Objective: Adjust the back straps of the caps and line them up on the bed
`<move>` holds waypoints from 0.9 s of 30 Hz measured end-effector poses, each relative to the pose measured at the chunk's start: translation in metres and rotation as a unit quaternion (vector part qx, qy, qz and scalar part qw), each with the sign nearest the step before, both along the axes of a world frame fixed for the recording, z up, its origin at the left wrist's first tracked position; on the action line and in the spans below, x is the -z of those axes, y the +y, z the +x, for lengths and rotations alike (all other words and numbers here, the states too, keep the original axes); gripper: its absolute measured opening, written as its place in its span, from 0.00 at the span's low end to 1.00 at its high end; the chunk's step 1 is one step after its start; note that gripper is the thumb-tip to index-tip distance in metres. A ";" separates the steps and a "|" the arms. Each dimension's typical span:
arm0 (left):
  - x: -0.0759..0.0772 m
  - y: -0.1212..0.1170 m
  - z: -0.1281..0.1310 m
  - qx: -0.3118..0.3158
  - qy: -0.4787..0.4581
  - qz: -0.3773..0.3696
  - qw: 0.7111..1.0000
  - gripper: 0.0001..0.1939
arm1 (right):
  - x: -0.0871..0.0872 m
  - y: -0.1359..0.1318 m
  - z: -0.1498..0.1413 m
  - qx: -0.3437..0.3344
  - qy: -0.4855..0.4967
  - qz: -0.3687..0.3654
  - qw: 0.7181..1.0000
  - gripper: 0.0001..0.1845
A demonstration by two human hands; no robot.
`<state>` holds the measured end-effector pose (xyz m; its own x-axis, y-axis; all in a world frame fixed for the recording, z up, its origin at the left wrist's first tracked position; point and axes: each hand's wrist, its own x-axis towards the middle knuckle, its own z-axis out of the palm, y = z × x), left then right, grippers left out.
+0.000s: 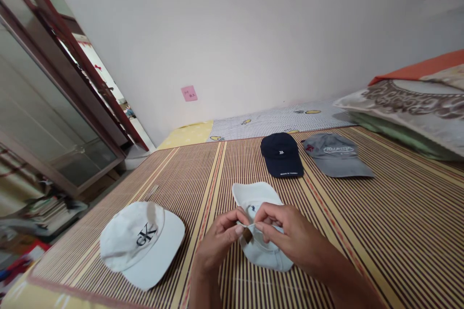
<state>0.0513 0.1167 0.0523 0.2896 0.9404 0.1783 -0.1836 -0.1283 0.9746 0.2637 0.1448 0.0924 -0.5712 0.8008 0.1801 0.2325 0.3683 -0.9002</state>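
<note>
In front of me on the striped mat lies a pale baseball cap (268, 256), its bill pointing away and a small dark emblem on it. My left hand (224, 234) pinches the cap's edge or strap between thumb and forefinger. Close beside it, my right hand (282, 227) pinches the same edge, fingertips nearly meeting the left ones. A brown patch shows just below the left fingertips. Exactly what part sits between the fingers is too small to make out. To the left rests a white cap (132, 241) with black "CK" lettering, apart from both hands.
Beyond my hands sit a navy cap (281, 154) and a grey cap (335, 154) with lettering. Pillows (413, 111) lie at the right on the striped mat (174, 183). A wall with a pink note (189, 93) stands behind; a glass-paned door (47, 91) is at the left.
</note>
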 end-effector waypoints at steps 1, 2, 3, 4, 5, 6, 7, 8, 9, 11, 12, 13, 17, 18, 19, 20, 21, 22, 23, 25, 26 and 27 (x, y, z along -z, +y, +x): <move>0.000 0.000 -0.001 0.007 -0.003 0.003 1.000 0.20 | -0.001 0.000 0.000 -0.004 0.005 -0.004 1.000 0.09; 0.000 0.000 -0.001 0.011 -0.005 0.004 1.000 0.19 | -0.002 0.000 0.001 -0.010 0.008 -0.006 1.000 0.09; 0.000 0.000 -0.002 0.014 -0.003 0.004 1.000 0.20 | -0.003 -0.001 0.002 -0.018 0.010 -0.009 1.000 0.09; 0.001 0.001 -0.003 0.016 0.000 0.005 1.000 0.20 | -0.003 -0.001 0.002 -0.025 0.011 -0.010 1.000 0.09; 0.002 0.001 -0.003 0.016 0.004 0.007 1.000 0.20 | -0.004 -0.001 0.003 -0.031 0.011 -0.011 0.999 0.09; 0.003 0.001 -0.004 0.014 0.010 0.010 1.000 0.19 | -0.003 -0.001 0.004 -0.036 0.009 -0.013 0.999 0.09; 0.004 0.001 -0.004 0.010 0.016 0.014 1.000 0.19 | -0.003 -0.001 0.005 -0.040 0.008 -0.015 0.999 0.09; 0.005 0.002 -0.004 0.007 0.021 0.018 1.000 0.20 | -0.003 0.000 0.006 -0.045 0.007 -0.019 0.999 0.09; 0.006 0.002 -0.005 0.004 0.024 0.021 0.999 0.20 | -0.002 0.000 0.006 -0.049 0.008 -0.021 0.999 0.09; 0.008 0.002 -0.004 0.000 0.023 0.023 0.999 0.20 | -0.002 0.001 0.006 -0.059 0.009 -0.025 0.998 0.09; 0.009 0.003 -0.004 -0.002 0.020 0.024 1.000 0.19 | -0.002 0.001 0.006 -0.062 0.009 -0.028 0.998 0.09; 0.009 0.003 -0.003 -0.005 0.016 0.024 1.000 0.19 | -0.002 0.001 0.006 -0.062 0.009 -0.030 0.998 0.09; 0.009 0.004 0.001 -0.011 0.002 0.027 1.000 0.18 | -0.002 0.001 0.005 -0.062 0.000 -0.034 0.998 0.08; 0.008 0.004 0.002 -0.009 -0.002 0.027 1.000 0.19 | -0.003 0.001 0.005 -0.062 -0.002 -0.033 0.998 0.08; 0.008 0.004 0.004 -0.007 -0.004 0.025 1.000 0.19 | -0.003 0.001 0.005 -0.062 -0.004 -0.035 0.997 0.08; 0.007 0.004 0.005 -0.006 -0.005 0.023 1.000 0.20 | -0.003 0.001 0.005 -0.061 -0.006 -0.035 0.997 0.08; 0.007 0.004 0.005 -0.006 -0.005 0.018 1.000 0.20 | -0.004 0.000 0.006 -0.059 -0.008 -0.033 0.998 0.08; 0.007 0.003 0.006 -0.007 -0.002 0.012 1.000 0.21 | -0.004 0.000 0.006 -0.058 -0.011 -0.029 0.998 0.09; 0.007 0.003 0.006 -0.009 0.001 0.007 1.000 0.22 | -0.004 0.000 0.006 -0.057 -0.013 -0.024 0.998 0.09; 0.008 0.004 0.006 -0.012 0.008 0.002 1.000 0.22 | -0.003 -0.001 0.006 -0.049 -0.013 -0.018 0.999 0.08; 0.009 0.005 0.006 -0.013 0.011 0.000 1.000 0.22 | -0.003 -0.001 0.005 -0.044 -0.010 -0.020 0.999 0.08; 0.010 0.005 0.006 -0.015 0.014 0.000 1.000 0.22 | -0.002 -0.002 0.005 -0.041 -0.005 -0.025 0.999 0.07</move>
